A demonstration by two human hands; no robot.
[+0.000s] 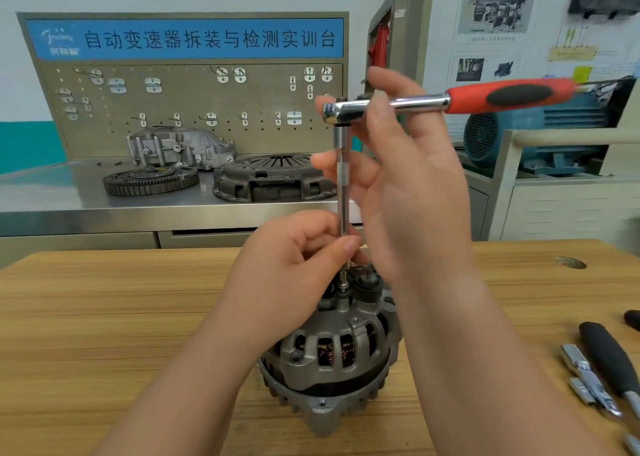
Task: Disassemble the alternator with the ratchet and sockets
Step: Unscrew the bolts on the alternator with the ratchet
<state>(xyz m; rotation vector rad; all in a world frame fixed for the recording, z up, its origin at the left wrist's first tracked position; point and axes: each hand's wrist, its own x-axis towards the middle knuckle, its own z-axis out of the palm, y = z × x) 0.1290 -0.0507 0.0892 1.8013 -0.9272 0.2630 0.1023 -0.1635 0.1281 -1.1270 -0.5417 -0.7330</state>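
Note:
A grey alternator (pixel 332 348) stands on the wooden table (pixel 104 317), copper windings showing through its slots. A chrome ratchet (pixel 391 107) with a red and black handle (pixel 512 95) points right, high above it. A long chrome extension bar (pixel 343 192) runs straight down from the ratchet head to a fastener on top of the alternator. My right hand (pixel 401 178) holds the ratchet head and the upper bar, fingers curled around them. My left hand (pixel 294 265) pinches the bar's lower end just above the alternator.
Loose sockets (pixel 585 379) and black-handled tools (pixel 609 355) lie at the table's right edge. Behind stands a steel bench with a clutch pressure plate (pixel 270 178), a flywheel (pixel 149 180), a housing (pixel 176 147) and a pegboard (pixel 190 102). A blue motor (pixel 519 144) sits at the right.

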